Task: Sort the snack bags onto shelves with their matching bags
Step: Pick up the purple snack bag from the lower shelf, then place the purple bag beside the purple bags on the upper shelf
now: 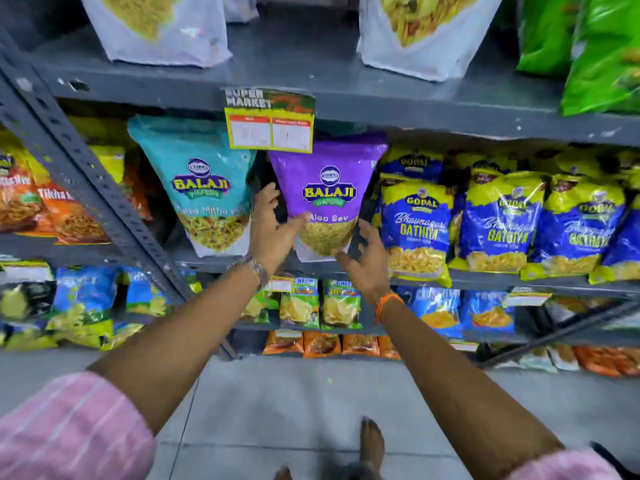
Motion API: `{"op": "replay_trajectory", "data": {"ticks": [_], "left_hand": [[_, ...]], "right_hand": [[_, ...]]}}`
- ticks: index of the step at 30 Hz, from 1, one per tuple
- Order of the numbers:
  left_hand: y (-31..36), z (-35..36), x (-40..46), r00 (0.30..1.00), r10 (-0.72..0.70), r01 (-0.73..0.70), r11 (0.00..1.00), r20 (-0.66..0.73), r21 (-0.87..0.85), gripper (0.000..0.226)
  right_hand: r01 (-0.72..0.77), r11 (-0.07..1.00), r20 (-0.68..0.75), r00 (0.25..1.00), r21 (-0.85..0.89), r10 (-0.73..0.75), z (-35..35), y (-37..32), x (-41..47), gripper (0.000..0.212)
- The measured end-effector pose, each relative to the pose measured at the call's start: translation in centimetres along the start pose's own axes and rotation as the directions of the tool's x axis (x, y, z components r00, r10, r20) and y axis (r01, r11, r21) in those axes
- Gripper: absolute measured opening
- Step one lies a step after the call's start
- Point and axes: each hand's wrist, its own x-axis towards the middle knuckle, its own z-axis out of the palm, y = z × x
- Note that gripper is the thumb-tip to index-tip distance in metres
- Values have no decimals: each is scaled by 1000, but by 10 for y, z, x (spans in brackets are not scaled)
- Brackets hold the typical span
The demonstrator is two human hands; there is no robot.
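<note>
A purple Balaji Aloo Sev bag (329,188) stands upright on the middle grey shelf (485,282). My left hand (273,226) is at its lower left side, fingers spread, thumb touching the bag's front. My right hand (367,258) is at its lower right corner with fingers apart, just off the bag. Neither hand grips it. A teal Balaji bag (204,185) stands to its left. Blue and yellow Gopal Gathiya bags (415,223) fill the shelf to its right.
A slanted grey shelf upright (86,174) crosses on the left, with orange bags (52,209) behind it. White bags (156,26) and green bags (606,53) stand on the upper shelf. Small packets (318,303) fill lower shelves. A price tag (270,123) hangs above the purple bag.
</note>
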Motion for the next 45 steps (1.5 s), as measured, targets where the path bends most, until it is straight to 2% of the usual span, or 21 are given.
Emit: {"op": "replay_trajectory", "data": {"ticks": [3,6,13,26,29,37,45], "left_hand": [[1,8,21,997,-67,64,992,-25,-105,80],[-5,13,34,994,-108,103,985,-29,-135,58],[-12,20,38,997,-71,70,984,-4,-162,50],[-10,4,-27,998,-44,38,992,-51,-124,54],[4,-2,-55,997,-2,-7,992,-71,-129,56],[70,-38,-106,971,187,-215,954,-146,-207,41],[171,-66,-85,900,362,-424,857,-242,-294,40]], "right_hand": [[-70,995,79,995,65,65,5,7,18,88],[-140,988,79,988,68,135,5,10,37,101],[-192,978,217,961,86,170,4,19,58,83],[-200,969,218,962,144,166,-10,9,-10,84],[-202,970,229,959,136,168,-17,-3,-37,83],[-49,984,160,987,172,21,-43,-74,-100,75],[137,957,150,972,256,-180,-61,-191,-88,67]]}}
